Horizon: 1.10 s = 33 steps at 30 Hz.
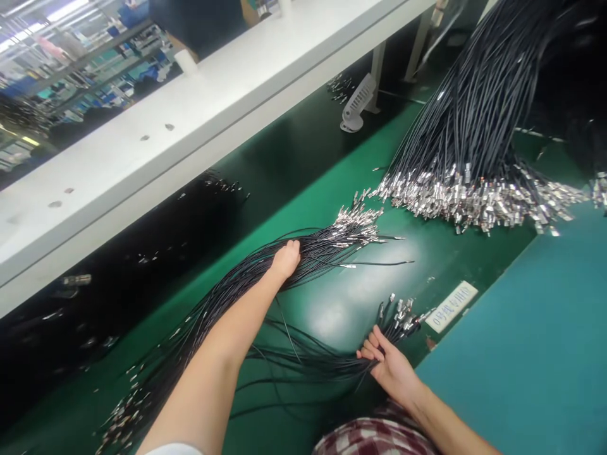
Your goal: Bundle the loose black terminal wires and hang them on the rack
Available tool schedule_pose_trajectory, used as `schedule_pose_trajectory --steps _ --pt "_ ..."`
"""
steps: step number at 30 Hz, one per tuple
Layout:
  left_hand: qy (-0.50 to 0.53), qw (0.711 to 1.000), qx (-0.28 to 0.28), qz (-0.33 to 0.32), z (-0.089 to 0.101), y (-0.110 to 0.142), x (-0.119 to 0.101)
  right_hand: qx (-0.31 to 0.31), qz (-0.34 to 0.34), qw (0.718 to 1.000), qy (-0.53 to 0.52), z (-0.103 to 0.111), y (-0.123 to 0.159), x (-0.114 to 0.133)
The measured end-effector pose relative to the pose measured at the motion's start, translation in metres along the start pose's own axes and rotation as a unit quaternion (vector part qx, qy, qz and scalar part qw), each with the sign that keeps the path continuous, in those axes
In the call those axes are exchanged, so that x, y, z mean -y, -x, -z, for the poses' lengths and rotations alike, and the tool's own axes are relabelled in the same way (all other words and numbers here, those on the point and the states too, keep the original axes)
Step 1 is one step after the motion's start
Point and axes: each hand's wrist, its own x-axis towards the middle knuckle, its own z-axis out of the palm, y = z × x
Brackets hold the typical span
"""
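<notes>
My left hand [286, 260] reaches forward and is closed round a thick bundle of thin black cables [237, 284] lying on the green belt [332, 158]; the bundle's silver terminals [358, 224] fan out just beyond my fingers. My right hand [389, 365] is near my body, fingers curled on a small bunch of black cables [332, 360] whose metal connectors [401, 313] stick out past the fingertips. Loose cable loops run between the two hands.
A large heap of black cables [474, 95] with metal terminals [474, 193] lies at the far right. A white label [451, 306] sits by the teal mat [535, 328]. A white rail [190, 126] runs along the left; a small white fixture [358, 101] stands behind.
</notes>
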Motion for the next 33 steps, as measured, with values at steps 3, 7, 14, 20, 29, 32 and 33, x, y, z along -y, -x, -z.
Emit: schedule_pose_trajectory --steps 3,7,14,20,29,32,33 --pt "-0.003 1.000 0.000 -0.002 -0.001 0.002 -0.004 0.003 0.001 1.000 0.007 -0.002 0.002 0.000" --pt "-0.009 1.000 0.001 -0.021 0.000 0.000 -0.005 -0.001 0.010 1.000 0.006 -0.001 0.002 -0.002" --pt "0.142 0.987 -0.056 -0.053 0.030 0.026 0.016 0.012 0.060 0.997 0.055 0.002 -0.004 -0.004" --pt "0.410 0.901 0.000 -0.143 0.019 0.141 -0.005 0.031 0.084 0.994 0.066 -0.010 0.000 0.003" --pt "0.309 0.940 0.063 -0.129 -0.058 0.268 -0.100 0.022 0.123 0.991 0.048 -0.016 0.014 -0.012" --pt "0.252 0.949 0.032 -0.186 -0.044 0.233 -0.084 0.008 0.086 0.995 0.044 -0.002 0.010 -0.017" --pt "0.242 0.956 0.002 -0.166 -0.037 0.209 -0.070 0.008 0.069 0.997 0.042 0.001 0.008 -0.017"
